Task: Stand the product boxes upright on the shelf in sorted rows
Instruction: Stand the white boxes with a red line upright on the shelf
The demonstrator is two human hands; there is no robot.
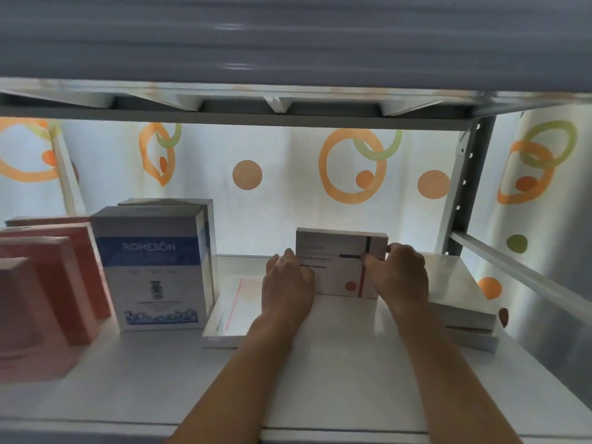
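Product boxes are standing in rows at the shelf's [320, 379] left: three pink boxes [48, 283] visible, then two blue-banded boxes [153, 267], one behind the other. Left hand [288, 290] and right hand [400, 277] are gripping a white box [339, 264] by its side edges, holding it upright toward the shelf's rear. Judgement: its base should be seating flat and square before release. Flat white boxes [461, 302] are lying beneath and beside; count unclear.

Centre frame, left hand [286, 283] and right hand [400, 274] grip an upright white box [339, 261]; blue box [153, 267] and pink boxes [48, 283] stand at left
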